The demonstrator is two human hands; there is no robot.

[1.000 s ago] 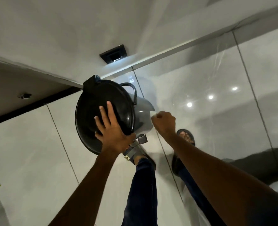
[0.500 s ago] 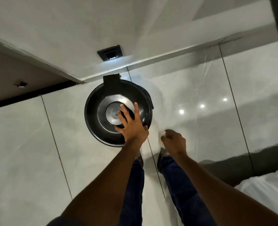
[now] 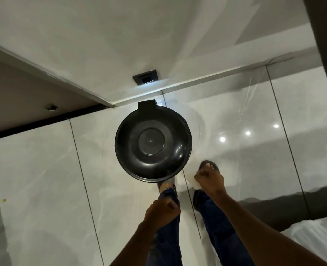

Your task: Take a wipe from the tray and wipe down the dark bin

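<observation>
The dark bin (image 3: 153,143) stands upright on the glossy tiled floor, seen from straight above with its round black lid closed and a hinge tab at the far side. My left hand (image 3: 161,212) hangs below the bin, fingers curled in and holding nothing, clear of the lid. My right hand (image 3: 210,179) sits at the bin's lower right, closed on a white wipe (image 3: 194,182) that sticks out at its left side. The tray is out of view.
A white wall with a dark square fitting (image 3: 145,79) rises right behind the bin. A dark doorway threshold (image 3: 43,121) runs at the left. My sandalled feet (image 3: 208,167) stand just below the bin. White bedding (image 3: 316,237) fills the lower right corner.
The bin went from tilted to standing upright. My left hand came off the lid and pulled back toward me, closing. My right hand stayed beside the bin with the wipe.
</observation>
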